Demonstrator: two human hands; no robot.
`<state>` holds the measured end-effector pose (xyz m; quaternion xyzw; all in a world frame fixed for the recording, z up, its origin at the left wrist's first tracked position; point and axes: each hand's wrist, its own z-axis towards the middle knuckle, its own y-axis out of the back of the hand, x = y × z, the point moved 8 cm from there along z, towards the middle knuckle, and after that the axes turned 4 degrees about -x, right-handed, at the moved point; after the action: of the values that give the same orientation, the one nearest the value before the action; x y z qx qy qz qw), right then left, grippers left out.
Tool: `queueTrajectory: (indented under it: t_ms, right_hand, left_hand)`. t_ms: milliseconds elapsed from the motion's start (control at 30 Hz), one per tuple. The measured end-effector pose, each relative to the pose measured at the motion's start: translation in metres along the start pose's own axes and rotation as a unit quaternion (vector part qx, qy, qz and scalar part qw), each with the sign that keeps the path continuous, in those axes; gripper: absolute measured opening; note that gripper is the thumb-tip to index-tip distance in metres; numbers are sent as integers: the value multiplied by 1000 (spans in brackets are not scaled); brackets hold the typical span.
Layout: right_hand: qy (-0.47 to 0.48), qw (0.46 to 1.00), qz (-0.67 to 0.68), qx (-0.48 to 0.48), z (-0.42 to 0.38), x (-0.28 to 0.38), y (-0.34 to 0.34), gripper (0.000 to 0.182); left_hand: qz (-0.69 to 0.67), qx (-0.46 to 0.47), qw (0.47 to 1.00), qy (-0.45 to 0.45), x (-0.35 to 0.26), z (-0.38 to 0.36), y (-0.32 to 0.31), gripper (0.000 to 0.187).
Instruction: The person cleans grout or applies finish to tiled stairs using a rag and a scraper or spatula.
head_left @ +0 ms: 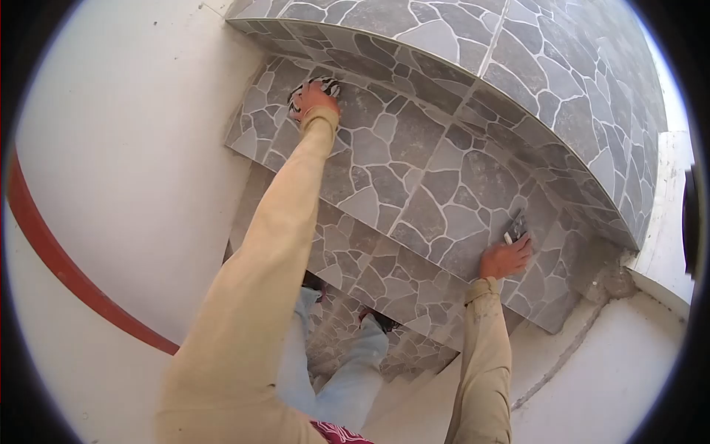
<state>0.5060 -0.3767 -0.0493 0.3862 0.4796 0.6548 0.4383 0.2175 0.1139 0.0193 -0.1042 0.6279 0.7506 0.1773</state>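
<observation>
My left hand is closed on a black-and-white patterned cloth, pressed against the tiled step near its left end. Grey stone-pattern tiles with pale joint lines cover this step. Toward the step's right end, my right hand grips a small flat tool with a dark grey plate and a whitish part by the fingers. The tool lies close to the tile surface; its exact kind cannot be made out.
Above rises a curved riser to a higher tiled level. Lower steps descend toward my feet. A white wall with a red-brown band stands left. Rough cracked mortar edges the right side.
</observation>
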Motion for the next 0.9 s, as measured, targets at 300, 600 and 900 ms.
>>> queueTrajectory:
  t_ms: [300,600,900]
  right_hand:
    - [-4,999,43,5,5,-3,-12,70]
    - [-12,1000,14,6,5,1,5,68]
    - [64,986,103,-117,-13,-12,-8,67]
  left_hand:
    - [-378,365,729,-437,-243,-288,-9,37]
    - [-40,128,990,45,19,15,-51,38]
    - [-475,277,697,-460,-215,-239,17,53]
